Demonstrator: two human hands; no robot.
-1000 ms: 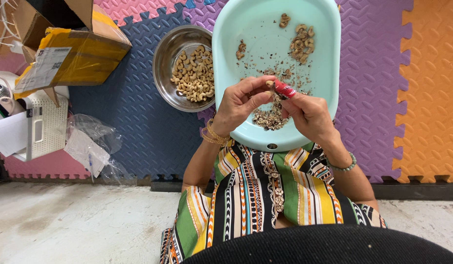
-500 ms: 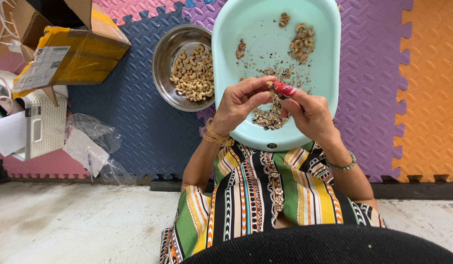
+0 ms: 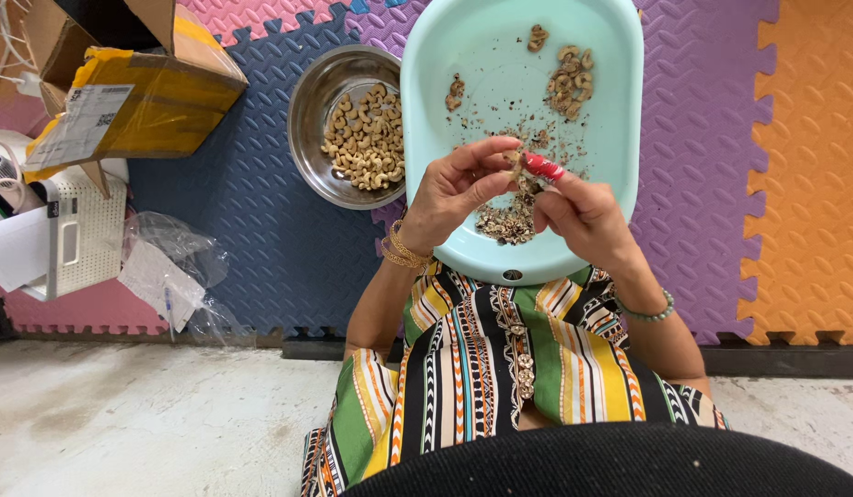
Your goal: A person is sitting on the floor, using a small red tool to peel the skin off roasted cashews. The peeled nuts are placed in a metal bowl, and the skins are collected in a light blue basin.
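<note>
My left hand [image 3: 458,189] pinches a small cashew nut [image 3: 513,159] between thumb and fingertips, above a pale turquoise tub [image 3: 445,83]. My right hand [image 3: 583,213] grips a small tool with a red handle [image 3: 542,167], its tip against the nut. The tub rests on my lap and holds a pile of brown skins [image 3: 506,223] under my hands and unpeeled nuts [image 3: 568,81] at its far end. To the left a steel bowl [image 3: 311,101] holds peeled cashews [image 3: 365,138].
Coloured foam mats [image 3: 794,166] cover the floor beyond bare concrete [image 3: 141,414]. At the left lie a yellow cardboard box [image 3: 141,101], a white plastic device [image 3: 76,230] and crumpled clear plastic bags [image 3: 168,267].
Both hands stay over the tub with only small finger movements on the nut; nothing else has moved.
</note>
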